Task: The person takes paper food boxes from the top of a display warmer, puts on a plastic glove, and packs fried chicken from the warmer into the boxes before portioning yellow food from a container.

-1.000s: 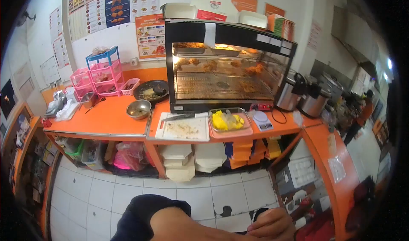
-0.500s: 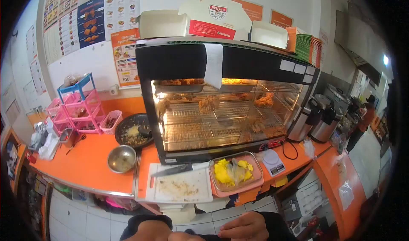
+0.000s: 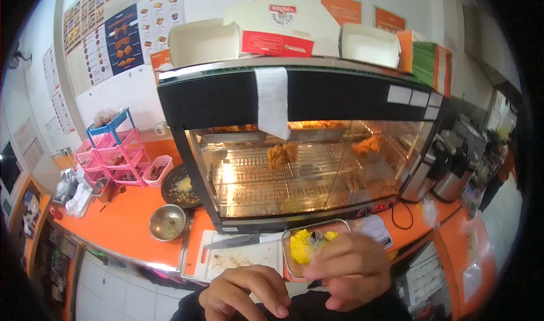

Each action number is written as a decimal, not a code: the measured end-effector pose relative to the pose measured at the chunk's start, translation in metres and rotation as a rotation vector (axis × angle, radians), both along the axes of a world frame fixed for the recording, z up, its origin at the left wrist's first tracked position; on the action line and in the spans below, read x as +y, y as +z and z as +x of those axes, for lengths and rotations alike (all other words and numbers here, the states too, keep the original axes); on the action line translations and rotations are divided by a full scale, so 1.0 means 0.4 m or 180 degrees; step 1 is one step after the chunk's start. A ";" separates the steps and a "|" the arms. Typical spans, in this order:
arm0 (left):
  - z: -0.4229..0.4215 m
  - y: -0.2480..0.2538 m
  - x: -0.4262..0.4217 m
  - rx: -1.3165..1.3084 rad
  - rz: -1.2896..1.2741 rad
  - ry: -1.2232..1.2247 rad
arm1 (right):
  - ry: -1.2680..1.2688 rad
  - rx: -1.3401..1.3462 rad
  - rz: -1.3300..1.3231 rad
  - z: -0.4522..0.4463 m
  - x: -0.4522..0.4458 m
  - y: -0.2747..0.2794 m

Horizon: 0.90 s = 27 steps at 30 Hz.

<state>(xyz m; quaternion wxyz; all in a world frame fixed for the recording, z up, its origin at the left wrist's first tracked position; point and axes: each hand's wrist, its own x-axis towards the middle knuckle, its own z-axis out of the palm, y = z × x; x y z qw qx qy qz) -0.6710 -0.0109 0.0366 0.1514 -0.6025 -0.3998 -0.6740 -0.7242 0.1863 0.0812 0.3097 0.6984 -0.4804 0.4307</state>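
Note:
My left hand is low in the view, just in front of the white cutting board. Its fingers are bent and spread, with nothing visible in them. My right hand is raised before the rectangular tray and covers its right part. Motion blurs its fingers, so I cannot tell whether they hold anything. Yellow food lies in the tray with crumpled clear plastic on it. A knife rests along the board's back edge, among brown crumbs.
Behind the board stands a glass food warmer with fried chicken inside. To the left are a steel bowl, a dark pan and pink baskets. A kitchen scale and steel dispensers are on the right.
Both hands have risen from the bottom edge and moved apart, the right one up in front of the tray. The head view has shifted closer to the warmer.

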 end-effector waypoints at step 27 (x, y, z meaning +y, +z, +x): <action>-0.030 -0.078 0.041 -0.0566 -0.0217 -0.0033 | -0.1745 0.0982 0.0173 -0.067 0.116 0.206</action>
